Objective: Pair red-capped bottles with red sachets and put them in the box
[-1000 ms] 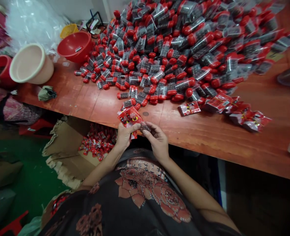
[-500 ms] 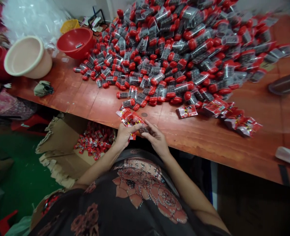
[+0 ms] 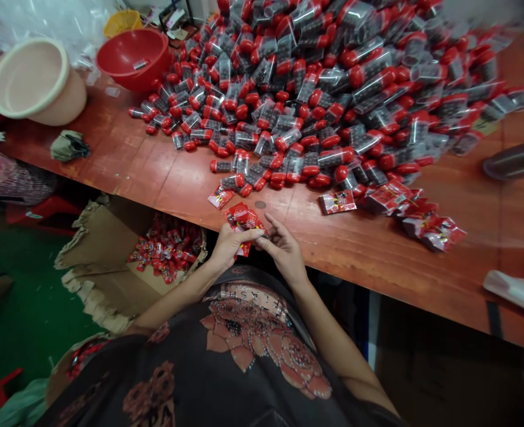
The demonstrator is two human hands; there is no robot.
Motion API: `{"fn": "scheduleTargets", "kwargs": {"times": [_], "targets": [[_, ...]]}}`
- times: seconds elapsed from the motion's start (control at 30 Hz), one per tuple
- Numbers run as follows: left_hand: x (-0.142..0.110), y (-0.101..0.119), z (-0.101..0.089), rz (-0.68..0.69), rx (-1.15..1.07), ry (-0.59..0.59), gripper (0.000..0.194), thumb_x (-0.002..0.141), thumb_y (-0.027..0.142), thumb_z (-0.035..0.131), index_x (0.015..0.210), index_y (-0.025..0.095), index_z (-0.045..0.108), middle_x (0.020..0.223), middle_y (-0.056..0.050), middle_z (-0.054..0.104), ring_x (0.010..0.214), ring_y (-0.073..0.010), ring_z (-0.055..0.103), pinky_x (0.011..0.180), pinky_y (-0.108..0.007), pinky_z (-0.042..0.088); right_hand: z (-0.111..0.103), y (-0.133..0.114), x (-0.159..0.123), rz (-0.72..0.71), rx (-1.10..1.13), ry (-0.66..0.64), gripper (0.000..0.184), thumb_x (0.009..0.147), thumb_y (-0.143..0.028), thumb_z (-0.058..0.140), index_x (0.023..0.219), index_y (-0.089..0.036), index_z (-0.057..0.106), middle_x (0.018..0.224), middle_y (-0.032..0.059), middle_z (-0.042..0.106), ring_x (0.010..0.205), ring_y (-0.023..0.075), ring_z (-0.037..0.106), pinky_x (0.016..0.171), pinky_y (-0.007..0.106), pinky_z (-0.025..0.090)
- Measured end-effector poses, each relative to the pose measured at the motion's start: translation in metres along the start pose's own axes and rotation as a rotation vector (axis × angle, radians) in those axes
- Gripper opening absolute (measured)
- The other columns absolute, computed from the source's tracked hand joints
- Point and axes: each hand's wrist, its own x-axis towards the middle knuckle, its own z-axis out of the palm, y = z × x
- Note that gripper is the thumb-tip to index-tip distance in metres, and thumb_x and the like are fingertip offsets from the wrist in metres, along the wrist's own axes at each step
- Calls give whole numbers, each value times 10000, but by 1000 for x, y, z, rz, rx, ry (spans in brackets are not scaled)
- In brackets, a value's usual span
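Head view: left hand (image 3: pixel 232 248) is clutching red packets (image 3: pixel 244 218) at the table edge (image 3: pixel 377 289), right hand (image 3: pixel 284 252) hold unclear. Slipping fingers could be dropping packets.

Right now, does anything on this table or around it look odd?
A lone red packet lies apart on the wooden table, away from the other packets, and the cardboard box below has ragged, torn flaps.

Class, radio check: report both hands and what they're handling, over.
Left hand: gripping red printed packets. Right hand: fingers curled beside them. Loose packet on the wooden table. Red-capped clear tubes piled just beyond.
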Motion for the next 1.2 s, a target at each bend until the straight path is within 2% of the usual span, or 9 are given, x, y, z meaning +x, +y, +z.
{"fn": "scheduleTargets", "kwargs": {"times": [0.2, 0.47, 0.57, 0.67, 0.73, 0.8, 0.93, 1.13, 1.2], "targets": [[12, 1, -15, 3, -101, 86, 311, 613, 289, 836, 839, 139, 685, 791, -43, 733, 684, -133, 679, 688, -232, 525, -16, 4, 6, -31, -121, 128, 355, 766, -370, 711, 1107, -274, 707, 915, 5, 563, 786, 140, 605, 726, 327, 599], [19, 16, -38, -70, -99, 137, 224, 653, 269, 740, 793, 118, 652, 932, -144, 748, 717, -204, 714, 334, -179, 256, -75, 11, 25, 91, -373, 388, 387, 701, -464, 728, 922, -146, 710, 804, 29, 656, 597, 128, 550, 546, 284, 509], [18, 15, -39, -64, -98, 113, 251, 630, 242, 768, 824, 114, 673, 957, -141, 746, 728, -194, 710, 394, -187, 348, -89, 9, 23, 37, -662, 422, 418, 719, -495, 709, 957, -151, 723, 820, 47, 635, 661, 165, 560, 624, 332, 502], [19, 12, -38, -40, -136, 146, 302, 578, 198, 820, 838, 119, 689, 886, -97, 750, 727, -164, 700, 600, -218, 493, -77, 0, 20, -130, -818, 479, 469, 758, -475, 695, 1143, -209, 680, 952, 61, 602, 749, 184, 567, 758, 390, 500], [20, 9, -37, -26, -162, 181, 315, 549, 180, 842, 819, 126, 688, 826, -62, 742, 699, -138, 687, 683, -229, 506, -53, -6, 19, -221, -759, 411, 399, 826, -441, 637, 1172, -245, 661, 984, 59, 592, 771, 178, 569, 792, 384, 495], [20, 6, -35, -15, -170, 188, 313, 536, 182, 852, 796, 128, 686, 769, -35, 725, 658, -122, 668, 678, -228, 498, -22, -7, 22, -238, -620, 176, 312, 856, -402, 608, 1127, -261, 672, 921, 42, 611, 795, 179, 579, 782, 357, 497], [18, 7, -36, 21, -180, 170, 310, 522, 177, 850, 785, 124, 695, 734, -18, 712, 635, -124, 652, 682, -246, 502, 24, 2, 38, -191, -389, -51, 393, 844, -337, 624, 1233, -290, 589, 894, 10, 643, 768, 161, 600, 723, 318, 512], [23, 13, -57, 72, -203, 285, 287, 524, 177, 842, 764, 116, 698, 695, -18, 703, 578, -100, 625, 598, -213, 477, 31, -2, 76, -272, -605, -340, 357, 890, -239, 524, 1236, -270, 604, 938, 31, 690, 859, 192, 634, 796, 350, 513], [26, 15, -64, 84, -205, 315, 305, 531, 192, 846, 791, 119, 705, 700, -18, 704, 543, -83, 603, 543, -196, 454, 33, -8, 96, -350, -740, -309, 339, 918, -253, 491, 1236, -268, 607, 1027, 63, 680, 948, 225, 622, 862, 391, 494]]}}
